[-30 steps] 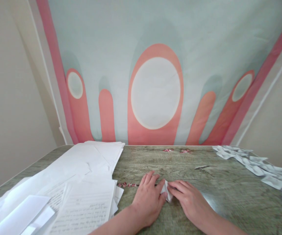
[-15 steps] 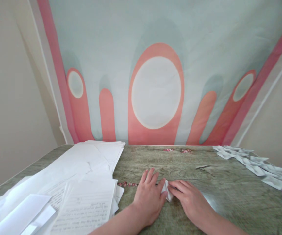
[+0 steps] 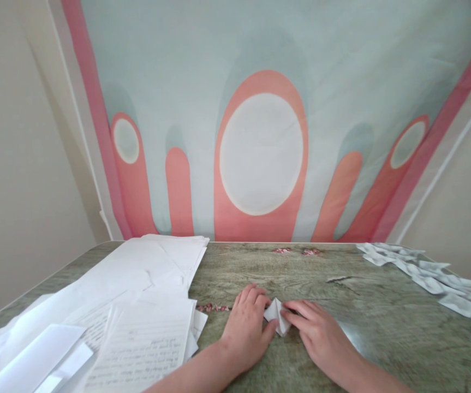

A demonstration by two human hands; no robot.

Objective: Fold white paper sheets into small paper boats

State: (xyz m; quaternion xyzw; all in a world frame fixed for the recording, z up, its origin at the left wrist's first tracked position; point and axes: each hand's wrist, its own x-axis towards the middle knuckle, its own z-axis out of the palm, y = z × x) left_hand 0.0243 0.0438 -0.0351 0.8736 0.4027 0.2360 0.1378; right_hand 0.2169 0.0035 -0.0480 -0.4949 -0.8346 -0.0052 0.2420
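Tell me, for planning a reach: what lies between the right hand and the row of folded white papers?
The head view shows only bare grey-green wood-grain tabletop there.

Single view, head-worn cam. Sits above the near side of the table (image 3: 374, 338), looks forward and down across it; tabletop fills the lower part, wall hanging (image 3: 333, 71) beyond its far edge.

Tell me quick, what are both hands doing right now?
Left hand: partly curled, thumb on the small folded white paper.
Right hand: fingers on the paper's other side.
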